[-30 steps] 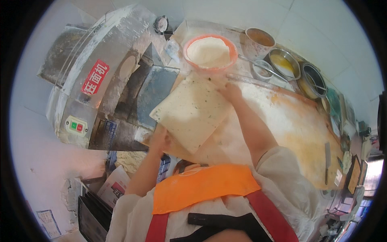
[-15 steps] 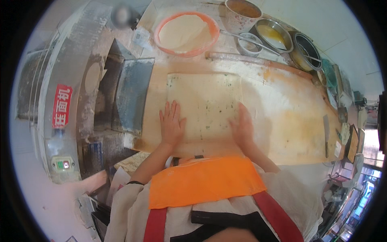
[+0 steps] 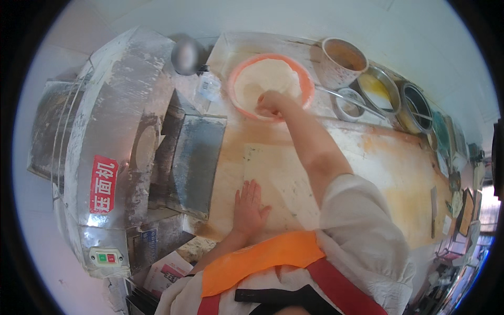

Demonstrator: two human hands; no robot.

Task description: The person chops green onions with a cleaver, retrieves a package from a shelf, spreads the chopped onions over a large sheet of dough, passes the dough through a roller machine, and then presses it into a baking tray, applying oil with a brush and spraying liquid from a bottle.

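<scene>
A flat, pale rectangular sheet of dough (image 3: 275,164) with dark green flecks lies on the wooden board in front of me. On its left edge rests my left hand (image 3: 251,211), palm down and fingers stretched out. My right arm reaches over the sheet to the orange-pink basin (image 3: 310,97) at the far side. Inside the basin is white flour (image 3: 268,76). My right hand (image 3: 271,104) is down at the flour near the basin's near rim, its fingers curled together on the flour. The right forearm hides part of the sheet.
At left stands a floury metal dough-pressing machine (image 3: 126,110) with a grey sloping tray (image 3: 197,163). A rolling pin (image 3: 362,131) lies behind the board. Far right are a patterned tub (image 3: 336,73), a small bowl (image 3: 347,105), metal pots (image 3: 417,107) and a knife (image 3: 433,210).
My right hand has left the sheet's right side and gone forward into the flour basin, its fingers closing. The left hand stays flat on the sheet. The view has shifted.
</scene>
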